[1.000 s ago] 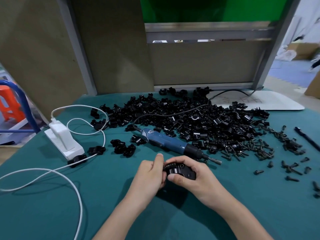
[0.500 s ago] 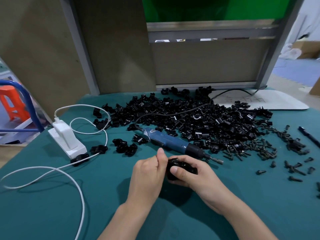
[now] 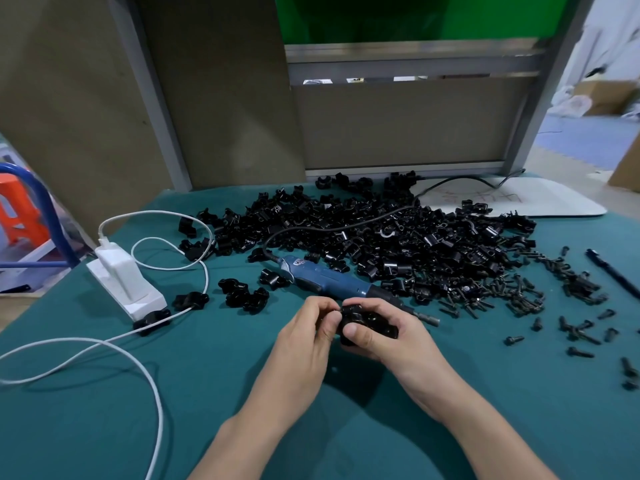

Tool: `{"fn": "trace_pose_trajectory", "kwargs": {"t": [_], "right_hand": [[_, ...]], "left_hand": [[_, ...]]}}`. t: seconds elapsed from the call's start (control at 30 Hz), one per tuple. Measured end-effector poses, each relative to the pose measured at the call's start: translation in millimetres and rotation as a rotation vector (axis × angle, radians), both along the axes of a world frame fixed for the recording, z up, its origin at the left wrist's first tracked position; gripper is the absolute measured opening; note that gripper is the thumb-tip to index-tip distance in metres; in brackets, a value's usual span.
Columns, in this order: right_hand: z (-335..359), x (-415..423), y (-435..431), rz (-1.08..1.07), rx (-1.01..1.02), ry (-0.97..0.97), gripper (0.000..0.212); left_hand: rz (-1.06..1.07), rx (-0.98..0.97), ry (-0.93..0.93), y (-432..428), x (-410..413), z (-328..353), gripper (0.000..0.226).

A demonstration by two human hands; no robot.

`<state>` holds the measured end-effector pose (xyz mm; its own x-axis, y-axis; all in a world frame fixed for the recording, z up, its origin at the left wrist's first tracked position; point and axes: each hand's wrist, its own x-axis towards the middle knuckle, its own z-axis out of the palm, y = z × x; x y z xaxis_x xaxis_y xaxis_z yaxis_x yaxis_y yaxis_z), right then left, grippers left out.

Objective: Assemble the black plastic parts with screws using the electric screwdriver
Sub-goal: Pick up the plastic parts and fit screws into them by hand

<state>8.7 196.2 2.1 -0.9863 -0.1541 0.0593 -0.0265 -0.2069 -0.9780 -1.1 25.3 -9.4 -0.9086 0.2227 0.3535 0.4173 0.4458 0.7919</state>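
Black part [image 3: 369,322], turned since, grasped in my right hand [image 3: 398,341]; my left hand [image 3: 304,337] pinches its end; electric screwdriver [image 3: 329,280] likely next.

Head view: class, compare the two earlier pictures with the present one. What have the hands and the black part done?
The right hand kept its grip on the black plastic part, turning it slightly; the left hand shifted its fingertips and pinches at the part's left end. Nothing was let go. The electric screwdriver, parts pile and loose screws stayed put.
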Motion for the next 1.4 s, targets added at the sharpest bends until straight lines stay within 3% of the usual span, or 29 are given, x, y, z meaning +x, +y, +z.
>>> {"fn": "trace_pose_trajectory", "kwargs": {"t": [0.2, 0.43, 0.53, 0.63, 0.77, 0.83, 1.1, 1.4], "right_hand": [[-0.4, -0.3, -0.2, -0.012, 0.035, 0.025, 0.031], [-3.4, -0.6, -1.4, 0.019, -0.002, 0.019, 0.051], [-3.9, 0.5, 0.8, 0.018, 0.070, 0.042, 0.039], [-4.2, 1.4, 1.9, 0.022, 0.173, 0.081, 0.030], [-0.6, 1.6, 2.9, 0.002, 0.354, 0.158, 0.030], [-0.4, 1.6, 3.4, -0.005, 0.347, 0.169, 0.030], [-3.9, 0.4, 3.5, 0.016, 0.330, 0.138, 0.031], [-6.4, -0.2, 6.8, -0.007, 0.356, 0.122, 0.027]], "left_hand": [[0.061, -0.137, 0.078, 3.3, 5.3, 4.5, 0.017], [0.204, -0.378, 0.284, 10.3, 9.4, 9.0, 0.017], [0.186, -0.392, 0.226, 6.7, 8.6, 8.6, 0.018], [0.130, -0.240, 0.103, 2.3, 9.3, 5.2, 0.031], [-0.001, 0.222, -0.419, -0.1, 4.2, 10.9, 0.047], [-0.041, 0.302, -0.567, -0.8, 1.0, 13.6, 0.052], [-0.032, 0.277, -0.538, 4.2, 1.8, 12.1, 0.064], [-0.030, 0.309, -0.547, 1.1, 1.9, 12.5, 0.052]]}}
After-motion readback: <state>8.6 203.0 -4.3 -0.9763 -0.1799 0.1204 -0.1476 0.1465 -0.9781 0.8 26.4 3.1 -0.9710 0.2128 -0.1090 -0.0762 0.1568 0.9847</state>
